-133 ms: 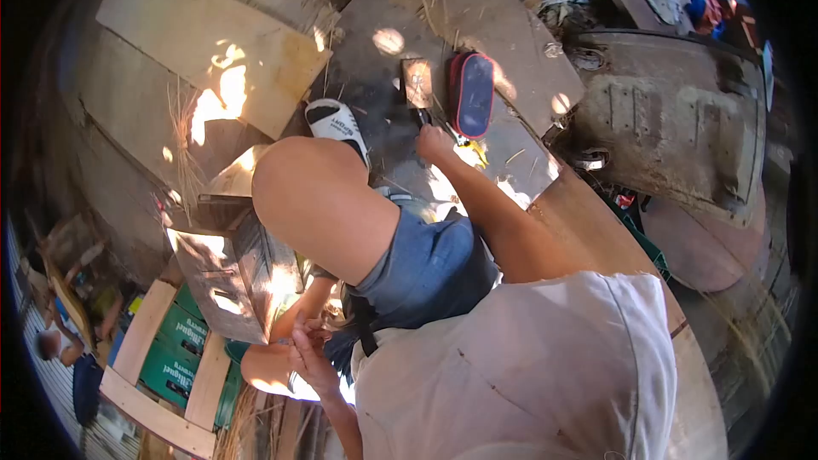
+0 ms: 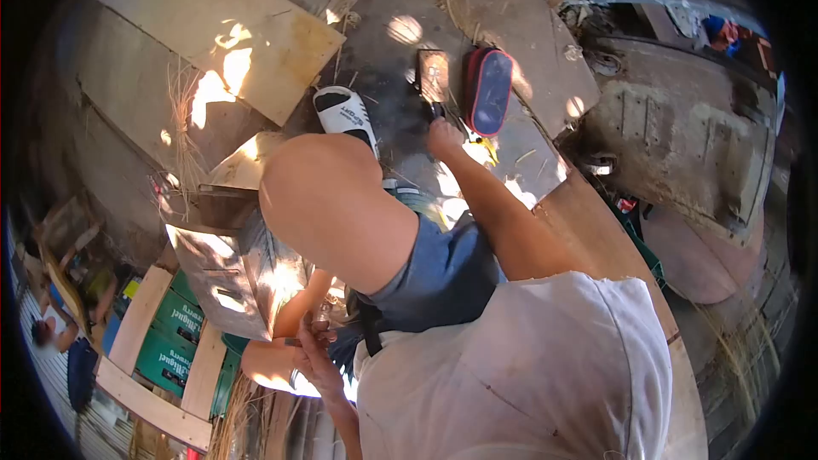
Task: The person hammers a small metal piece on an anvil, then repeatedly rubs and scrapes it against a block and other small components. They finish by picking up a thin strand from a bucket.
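My right hand (image 2: 445, 138) is closed around the black handle (image 2: 436, 110) of a tool, near the floor board. A brown rectangular block (image 2: 433, 75) lies at the far end of that handle. Just right of it stands a dark speaker-like case (image 2: 492, 92) with a red rim, and a small yellow item (image 2: 486, 151) is beside my wrist. Down by my lower knee, my left hand (image 2: 317, 356) has its fingers drawn together; I cannot tell what they hold. Near it is a weathered wooden box (image 2: 217, 277). My foot wears a white slide sandal (image 2: 345, 115).
Flat wooden boards (image 2: 221, 21) cover the ground at upper left. Green crates (image 2: 175, 341) sit behind light planks (image 2: 153, 405) at lower left, with another person (image 2: 72, 307) beyond. A worn panel (image 2: 682, 132) lies at the right. Dry straw (image 2: 183, 136) is scattered about.
The view has shifted slightly, so the block, case and sandal appear a little further right. My left fingers have changed position slightly; my right hand keeps its grip on the handle.
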The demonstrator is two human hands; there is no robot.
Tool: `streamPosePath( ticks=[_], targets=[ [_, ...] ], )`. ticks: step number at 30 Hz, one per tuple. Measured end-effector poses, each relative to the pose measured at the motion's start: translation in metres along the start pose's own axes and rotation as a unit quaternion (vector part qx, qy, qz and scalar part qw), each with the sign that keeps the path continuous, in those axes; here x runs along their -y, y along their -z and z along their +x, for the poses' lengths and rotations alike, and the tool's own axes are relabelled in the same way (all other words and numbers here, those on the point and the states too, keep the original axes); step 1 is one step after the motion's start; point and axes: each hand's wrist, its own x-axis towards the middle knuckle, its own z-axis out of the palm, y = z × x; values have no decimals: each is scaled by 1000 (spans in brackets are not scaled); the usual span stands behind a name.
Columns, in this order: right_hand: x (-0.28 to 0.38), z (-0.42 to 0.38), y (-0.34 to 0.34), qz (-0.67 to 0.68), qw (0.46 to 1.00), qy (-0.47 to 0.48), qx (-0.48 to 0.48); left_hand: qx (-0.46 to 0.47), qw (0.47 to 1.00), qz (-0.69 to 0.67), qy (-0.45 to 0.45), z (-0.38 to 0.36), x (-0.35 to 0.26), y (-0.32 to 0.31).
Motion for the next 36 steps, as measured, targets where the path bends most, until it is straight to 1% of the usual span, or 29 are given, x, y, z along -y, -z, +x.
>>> streamPosePath(
  ticks=[1,2,5,7,8,9,10,11,12,13,14,15,16,17,18,19,21,23,25,26,27,29,30,31,32,33,34,35,36],
  targets=[
    [-9,-6,-7,14,999,-25,17,-8,1000,24,8,-7,-3,3],
    [-23,-14,-23,-33,998,43,40,-15,1000,23,13,-11,-9,5],
    [-8,-7,-20,49,998,-19,45,-13,996,64,60,2,-15,-4],
    [-19,-34,-47,86,994,-16,63,12,998,67,-4,-2,-15,-3],
    [-20,-37,-52,125,990,-8,61,19,999,50,7,-3,-15,-1],
    [-21,-54,-60,166,986,-31,20,16,999,43,-2,-2,-16,-3],
    [-32,-58,-64,44,990,135,-13,18,999,37,-7,-4,-19,-3],
    [-37,-70,-56,-81,952,293,-44,20,999,34,-10,-9,-21,-1],
    [-36,-80,-49,-82,950,297,-52,18,999,29,-17,-13,-23,-1],
    [-26,-96,-23,66,975,207,-36,14,1000,-4,-12,-17,-26,-2],
    [-12,-110,12,215,969,117,-22,11,999,-38,-12,-20,-27,-2],
    [2,-123,48,217,967,128,-37,10,998,-47,-29,-24,-24,3],
    [17,-139,88,367,922,119,44,14,999,-23,-28,-29,-15,11],
    [33,-151,128,503,847,119,123,17,999,-2,-35,-29,-4,17],
    [50,-162,163,543,817,148,123,35,998,-22,-43,-30,9,24],
    [66,-179,201,573,789,176,134,31,996,-42,-77,-42,-15,14],
    [92,-210,258,574,753,301,115,34,992,-67,-101,-44,7,22],
    [118,-243,292,645,635,370,208,60,989,-61,-118,-57,0,24],
    [150,-270,314,647,568,437,259,58,983,-91,-148,-60,16,29],
    [167,-286,319,635,553,475,254,55,981,-98,-157,-63,14,32],
    [183,-309,325,627,551,488,257,51,980,-104,-160,-69,14,37],
    [211,-347,333,659,518,448,310,19,975,-108,-191,-68,31,48],
    [225,-355,334,623,471,512,356,1,978,-126,-169,-66,46,56],
    [237,-363,331,614,472,519,362,-15,979,-144,-145,-62,62,63],
    [248,-370,327,605,418,520,435,-29,980,-157,-116,-63,66,70],
    [260,-377,324,591,362,516,504,-35,978,-167,-120,-58,84,76],
    [273,-380,318,564,312,521,560,-32,974,-197,-106,-46,117,81],
    [282,-388,315,556,316,521,565,-27,970,-225,-89,-50,116,85],
    [290,-395,311,548,293,512,593,-47,967,-240,-69,-52,114,84]
  ],
)
